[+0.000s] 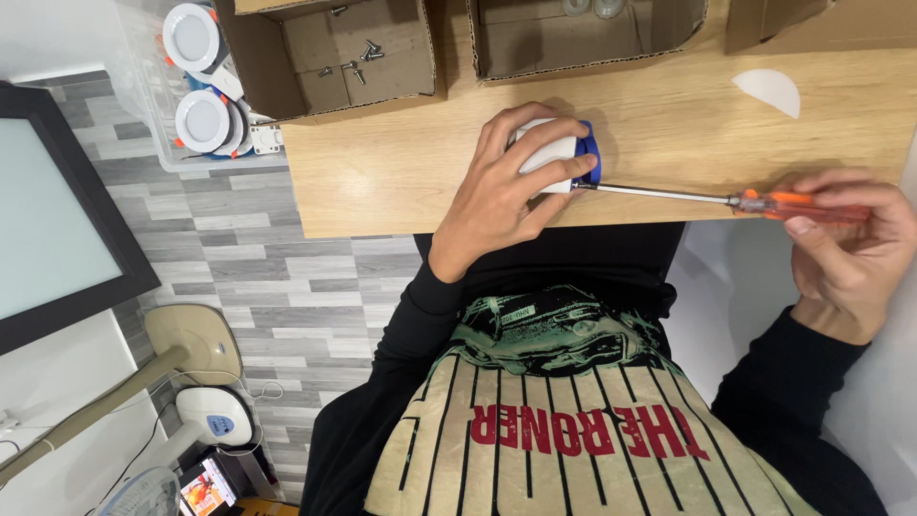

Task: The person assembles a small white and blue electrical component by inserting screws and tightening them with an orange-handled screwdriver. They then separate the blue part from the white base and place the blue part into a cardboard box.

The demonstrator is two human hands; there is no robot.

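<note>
Orange and clear plastic marks the handle of the screwdriver (726, 198), pinched in the curled fingers of the right hand (845, 250) off the near right corner of the table (401, 172). Its steel shaft runs almost level, long axis left to right along the table's near edge, and the tip meets the side of the white lamp housing (547, 153) with its blue ring. The left hand (506, 186) is the nearer one: it lies over the housing, fingers wrapped round the white body, pressing it against the wooden top close to the edge. The housing thus sits directly left of the right hand, a shaft's length away.

Behind it on the pale wood stand two open cardboard boxes, the left one (330, 53) holding loose screws (358, 59), and a white half-round cover (769, 91) lies well apart to the right. Left of the table, a clear bin holds more round white lamps (196, 76) above a grey plank floor.
</note>
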